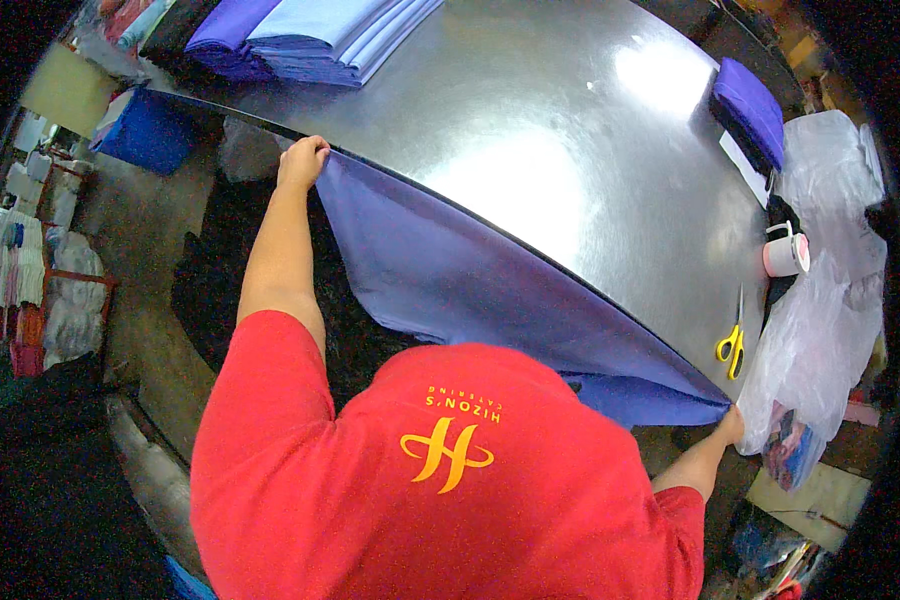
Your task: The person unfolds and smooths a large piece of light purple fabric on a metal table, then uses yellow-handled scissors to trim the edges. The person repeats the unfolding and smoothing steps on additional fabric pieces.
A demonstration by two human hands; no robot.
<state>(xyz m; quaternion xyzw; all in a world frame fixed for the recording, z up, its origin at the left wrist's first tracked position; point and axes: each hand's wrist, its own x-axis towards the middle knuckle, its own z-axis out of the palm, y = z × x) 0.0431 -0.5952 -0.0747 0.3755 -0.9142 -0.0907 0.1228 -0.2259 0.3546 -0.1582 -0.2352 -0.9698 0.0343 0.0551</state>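
A blue-violet cloth (450, 260) is stretched between my two hands along the near edge of the metal table (610, 150), hanging down in front of me. My left hand (305, 162), at the table's left edge, is closed on one upper corner. Far to the right, my right hand (733, 426) grips the opposite corner, which narrows to a point there; its fingers are partly hidden. The cloth's lower part sags and disappears behind my red shirt.
Folded light blue and violet cloths (320, 35) are stacked at the far left of the table. On the right lie a folded purple cloth (750, 110), a white mug (786, 252), yellow-handled scissors (732, 348) and clear plastic bags (820, 300). A blue bin (148, 132) stands left.
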